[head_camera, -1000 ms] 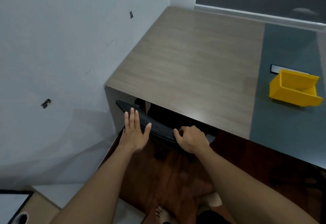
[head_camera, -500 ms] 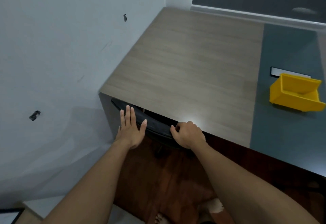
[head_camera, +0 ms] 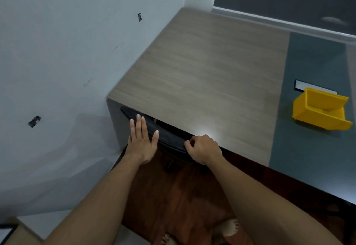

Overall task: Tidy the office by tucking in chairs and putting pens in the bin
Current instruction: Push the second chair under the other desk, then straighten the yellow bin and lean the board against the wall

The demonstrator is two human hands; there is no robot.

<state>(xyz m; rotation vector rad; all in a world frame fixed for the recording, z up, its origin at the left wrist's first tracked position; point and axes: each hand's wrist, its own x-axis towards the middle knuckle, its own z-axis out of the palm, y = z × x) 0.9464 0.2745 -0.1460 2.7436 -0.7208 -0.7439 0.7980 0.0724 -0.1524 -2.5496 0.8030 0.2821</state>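
The chair-tucking step is in hand, and it looks close to done: the black curved chair back [head_camera: 165, 138] sits right at the near edge of the pale wood-grain tabletop [head_camera: 208, 75], with only its top rim and a little of the dark base below showing, the seat apparently under the desk. The left hand [head_camera: 141, 140] lies flat and open on the rim, fingers together and pointing toward the desk, pressing rather than holding. The right hand [head_camera: 204, 149] has its grip curled closed over the rim further along, thumb on the near side, so it has hold of the chair back. Both are placed to push. Judging from how little chair shows, the next move is a short final shove until the back meets the tabletop edge, then letting go with both hands. After that the task turns to pens: the open yellow plastic bin [head_camera: 319, 111] stands on the grey-green strip of the tabletop [head_camera: 308, 67], well to the right of the hands, in front of a small white-and-black rectangular plate [head_camera: 300, 86]. No pens are visible here, so they must be found first.
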